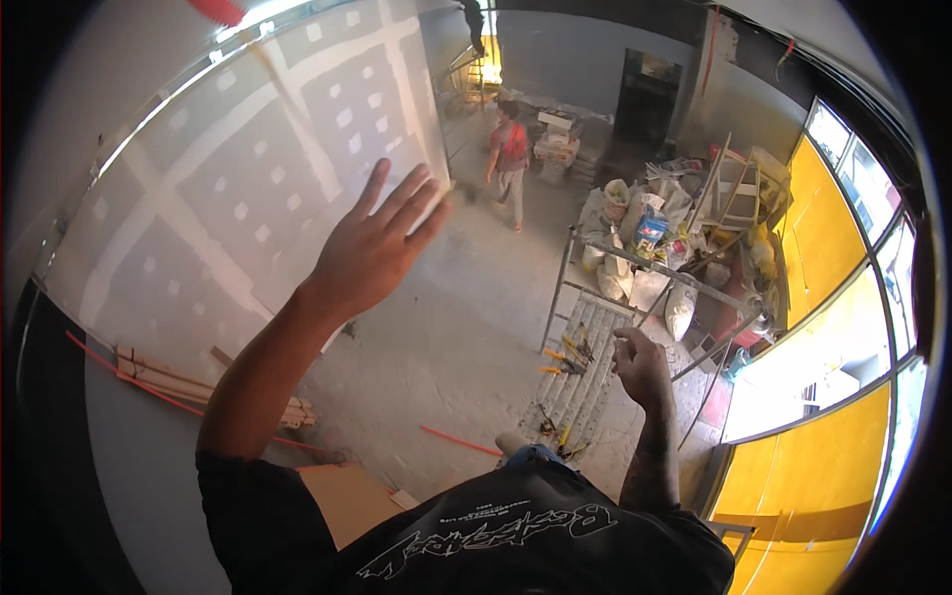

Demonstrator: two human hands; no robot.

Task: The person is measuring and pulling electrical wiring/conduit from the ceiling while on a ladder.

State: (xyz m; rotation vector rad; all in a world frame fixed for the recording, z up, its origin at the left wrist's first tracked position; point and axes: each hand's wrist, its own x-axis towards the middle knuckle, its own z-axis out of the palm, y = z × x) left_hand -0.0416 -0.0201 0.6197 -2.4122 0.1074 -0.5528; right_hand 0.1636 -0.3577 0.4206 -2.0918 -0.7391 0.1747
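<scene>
My left hand (375,243) is raised with its fingers spread, flat toward a plasterboard wall (248,188) marked with white filler strips and patches; whether the palm touches the board is unclear. Nothing is in it. My right hand (640,365) hangs lower at my side, fingers loosely curled, above a metal scaffold platform (580,372) where several yellow-handled tools (565,359) lie. It holds nothing I can make out.
A person in a red top (509,159) walks on the concrete floor beyond. Sacks, buckets and a wooden ladder (734,193) are piled at the right by yellow-framed windows (823,238). Timber offcuts (159,375) lie at the wall's foot.
</scene>
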